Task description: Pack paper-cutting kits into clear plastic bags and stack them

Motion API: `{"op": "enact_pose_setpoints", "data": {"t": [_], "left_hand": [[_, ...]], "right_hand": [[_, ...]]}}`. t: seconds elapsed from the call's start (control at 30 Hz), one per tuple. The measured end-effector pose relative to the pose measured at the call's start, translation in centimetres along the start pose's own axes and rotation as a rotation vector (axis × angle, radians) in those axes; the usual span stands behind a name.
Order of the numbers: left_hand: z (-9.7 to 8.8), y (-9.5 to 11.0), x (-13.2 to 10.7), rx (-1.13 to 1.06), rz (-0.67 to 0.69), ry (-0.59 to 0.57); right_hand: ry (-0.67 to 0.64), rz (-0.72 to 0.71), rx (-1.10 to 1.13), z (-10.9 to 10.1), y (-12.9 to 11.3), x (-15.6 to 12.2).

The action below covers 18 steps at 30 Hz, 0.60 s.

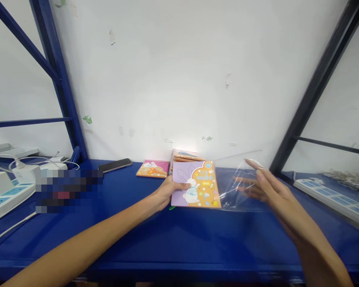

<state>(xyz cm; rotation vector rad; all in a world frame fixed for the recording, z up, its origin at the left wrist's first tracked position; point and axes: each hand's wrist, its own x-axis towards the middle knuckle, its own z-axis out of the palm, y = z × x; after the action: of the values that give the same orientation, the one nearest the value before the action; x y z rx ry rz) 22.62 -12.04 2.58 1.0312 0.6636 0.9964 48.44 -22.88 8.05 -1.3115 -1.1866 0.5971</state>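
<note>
My left hand (164,193) grips the left edge of a square picture booklet (203,187), thumb on its front. The cover is lilac and orange, with a white rabbit drawn on it. A clear plastic bag (230,195) extends from the booklet's right side; whether the booklet lies partly inside it cannot be made out. At the bag's right end is my right hand (266,183), its fingers stretched out and apart, some of them seen through the film. Behind the booklet stands a stack of wrapped booklets (188,155), partly covered. A pink and orange booklet (152,168) lies to its left.
A dark phone (115,164) rests on the blue tabletop (197,239) at back left. Power strips (8,199) with white plugs and cables stand at the left; another power strip (332,199) is on the right. Blue metal posts (60,79) rise before the white wall.
</note>
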Motion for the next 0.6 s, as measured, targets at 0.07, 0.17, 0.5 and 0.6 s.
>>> {"op": "enact_pose_setpoints", "data": {"t": [0.07, 0.17, 0.5, 0.6], "left_hand": [[0.0, 0.0, 0.0, -0.008, -0.011, 0.012], [0.0, 0.1, 0.0, -0.021, -0.014, 0.009], [0.0, 0.1, 0.0, -0.014, -0.057, -0.062], [-0.1, 0.0, 0.0, -0.014, -0.057, -0.095]], "right_hand": [[0.034, -0.004, -0.009, 0.3, -0.1, -0.1], [0.013, -0.019, -0.031, 0.2, -0.1, 0.0], [-0.038, -0.034, -0.03, -0.9, 0.3, 0.4], [-0.04, -0.047, -0.026, -0.9, 0.3, 0.3]]}}
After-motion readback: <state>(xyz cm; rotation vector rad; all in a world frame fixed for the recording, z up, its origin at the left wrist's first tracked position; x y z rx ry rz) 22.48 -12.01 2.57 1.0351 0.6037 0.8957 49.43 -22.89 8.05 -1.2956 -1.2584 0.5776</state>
